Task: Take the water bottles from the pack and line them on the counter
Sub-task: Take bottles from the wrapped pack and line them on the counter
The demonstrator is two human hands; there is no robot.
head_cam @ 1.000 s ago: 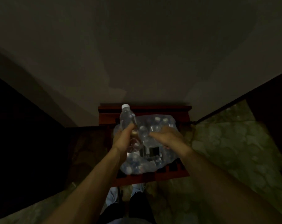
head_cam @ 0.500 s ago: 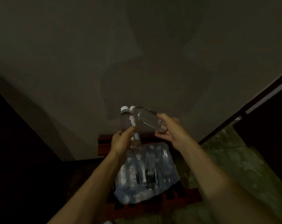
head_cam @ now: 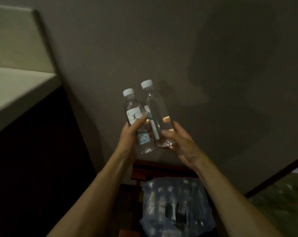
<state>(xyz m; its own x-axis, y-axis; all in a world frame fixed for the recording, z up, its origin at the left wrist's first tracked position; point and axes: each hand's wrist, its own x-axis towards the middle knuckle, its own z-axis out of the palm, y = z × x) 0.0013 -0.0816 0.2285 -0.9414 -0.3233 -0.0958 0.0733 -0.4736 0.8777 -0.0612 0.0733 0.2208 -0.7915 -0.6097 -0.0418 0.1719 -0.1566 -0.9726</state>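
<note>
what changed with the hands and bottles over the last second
The right hand took a second bottle out of the pack and raised it beside the left hand's bottle; both now sit higher, caps up. The left grip stayed, and the pack stayed on the red stand.

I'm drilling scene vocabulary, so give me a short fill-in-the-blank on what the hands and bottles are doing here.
1. Each hand holds one water ____.
2. The caps on both are ____ in colour.
3. The plastic-wrapped pack lies ____ the left hand and right hand in the view.
4. The pale counter is on the ____ side.

Missing words: bottle; white; below; left
</note>
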